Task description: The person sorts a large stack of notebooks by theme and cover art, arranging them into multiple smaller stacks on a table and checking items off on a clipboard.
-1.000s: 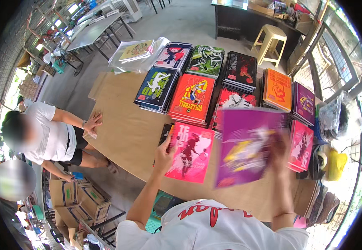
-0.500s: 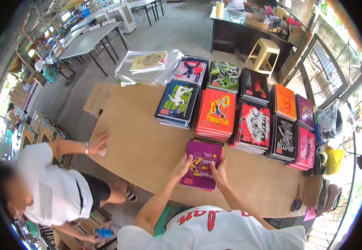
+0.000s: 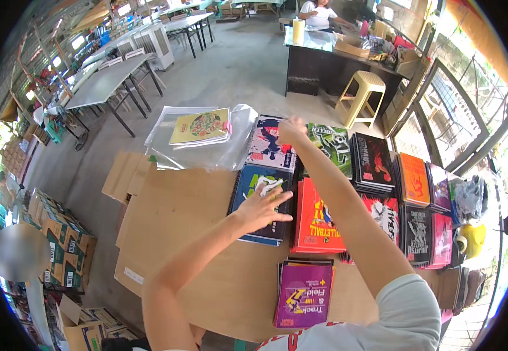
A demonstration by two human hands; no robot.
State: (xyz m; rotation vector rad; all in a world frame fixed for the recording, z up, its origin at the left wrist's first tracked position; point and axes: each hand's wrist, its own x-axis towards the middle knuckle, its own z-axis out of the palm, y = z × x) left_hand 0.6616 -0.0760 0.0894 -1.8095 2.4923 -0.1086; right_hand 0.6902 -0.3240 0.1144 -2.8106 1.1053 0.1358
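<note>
Stacks of spiral notebooks with sports covers cover the right part of the brown table [image 3: 166, 234]. My left hand [image 3: 264, 207], fingers spread, is over the dark blue notebook stack [image 3: 265, 231]. Farther off, my right hand [image 3: 292, 130] has its fingers curled at the right edge of the white notebook [image 3: 267, 146] with a red-and-blue figure; its fingertips are partly hidden. My right forearm crosses above the red notebook stack [image 3: 318, 231] and the green notebook [image 3: 338, 146]. A small pile topped by a purple notebook [image 3: 305, 295] lies at the near edge, untouched.
Clear plastic sheets [image 3: 195, 158] under a yellow notebook [image 3: 201, 127] lie at the table's far left. Black, orange and pink notebook stacks [image 3: 441, 240] stand on the right. Beyond are a cream stool [image 3: 364, 88] and a seated person [image 3: 318, 14]. Cartons [image 3: 66, 251] stand at left.
Both hands have let go of the purple pile and moved away to the far stacks, the right one farthest. The co-worker's arm at the table's left is gone from there.
</note>
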